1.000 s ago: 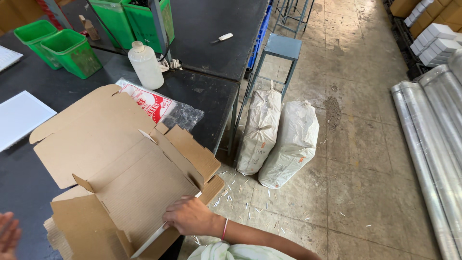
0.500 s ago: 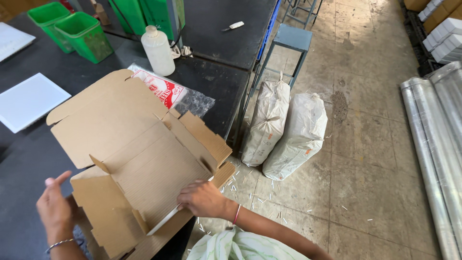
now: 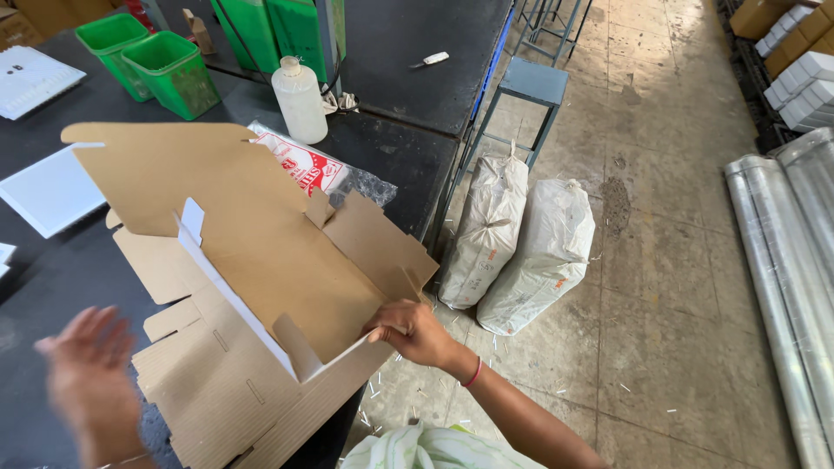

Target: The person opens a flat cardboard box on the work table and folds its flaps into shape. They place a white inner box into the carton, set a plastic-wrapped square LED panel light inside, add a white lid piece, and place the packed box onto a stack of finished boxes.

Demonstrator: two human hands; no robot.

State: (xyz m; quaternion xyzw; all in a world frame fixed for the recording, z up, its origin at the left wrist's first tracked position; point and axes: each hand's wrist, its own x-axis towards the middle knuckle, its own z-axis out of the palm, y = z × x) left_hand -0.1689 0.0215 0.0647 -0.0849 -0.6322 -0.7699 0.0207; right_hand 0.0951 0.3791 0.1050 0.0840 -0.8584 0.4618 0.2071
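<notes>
Presently the right hand (image 3: pixel 415 332) has its grip pinched on the near right edge of the flat cardboard box blank (image 3: pixel 261 260), which lies half-folded on the dark desk (image 3: pixel 408 165) with one long panel raised; the left hand (image 3: pixel 91 378), blurred, hovers open-fingered just beside the blank's lower left flaps, holding nothing. Behind the blank sit a printed plastic bag (image 3: pixel 304 165), a white bottle (image 3: pixel 299 100) and two green bins (image 3: pixel 156 65); two white sacks (image 3: pixel 521 247) lean together on the floor beside the desk.
</notes>
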